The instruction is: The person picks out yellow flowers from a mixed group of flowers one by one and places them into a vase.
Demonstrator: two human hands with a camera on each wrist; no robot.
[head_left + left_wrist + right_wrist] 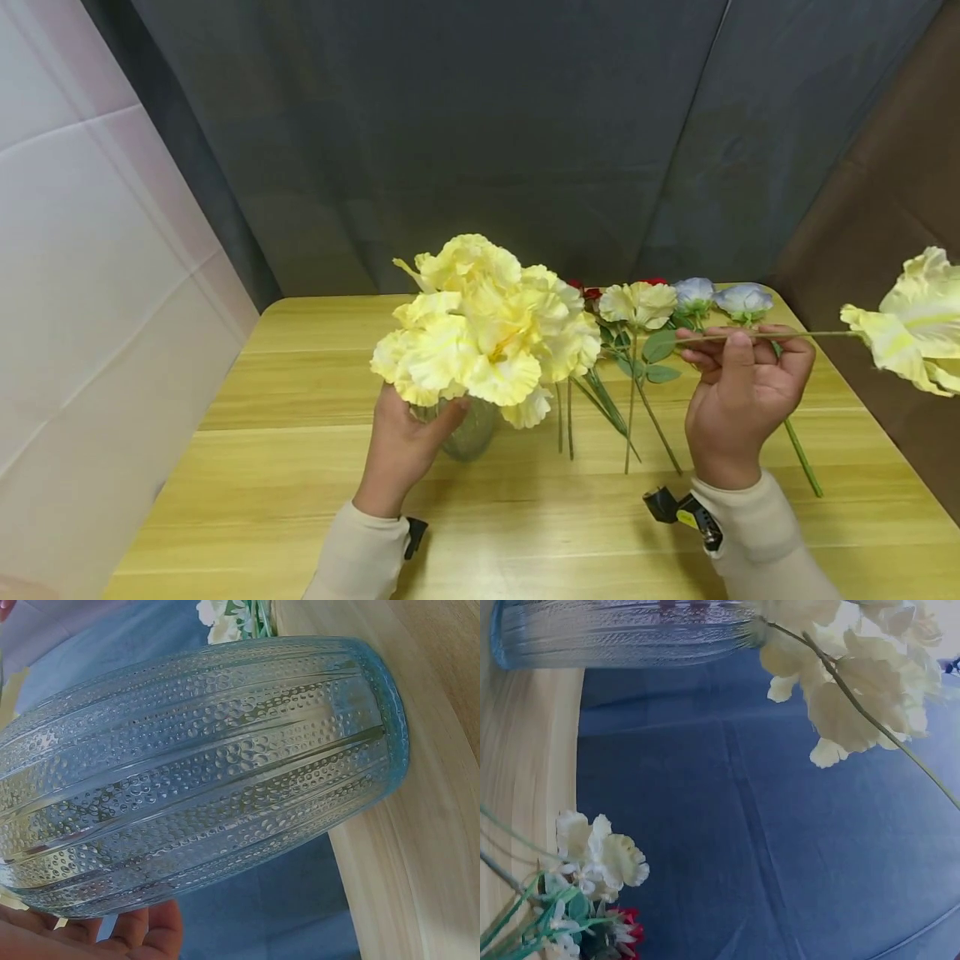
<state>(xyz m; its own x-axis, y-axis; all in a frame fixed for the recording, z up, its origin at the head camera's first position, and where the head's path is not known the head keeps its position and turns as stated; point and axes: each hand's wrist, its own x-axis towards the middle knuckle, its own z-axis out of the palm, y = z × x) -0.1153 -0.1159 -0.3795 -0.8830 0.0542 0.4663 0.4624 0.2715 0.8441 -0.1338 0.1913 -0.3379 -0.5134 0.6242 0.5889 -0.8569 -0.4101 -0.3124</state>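
Note:
A ribbed clear glass vase point(468, 437) stands on the table with a bunch of yellow artificial flowers point(476, 333) spreading over its mouth. My left hand point(401, 454) grips the vase's upper part; in the left wrist view its fingertips point(161, 930) curl against the bumpy glass point(225, 765). My right hand point(742, 408) holds another yellow flower point(918, 325) by its thin stem between thumb and fingers. That stem lies nearly level, its bloom off to the right and its free end pointing toward the vase. The right wrist view shows the stem point(885, 731) before the bunch.
On the right of the wooden table point(300, 467) lie a pale yellow flower point(637, 304), blue flowers point(742, 302), red flowers partly hidden, and several stems with green leaves point(660, 346). Dark cloth point(450, 150) hangs behind, white cloth at left, brown cloth at right.

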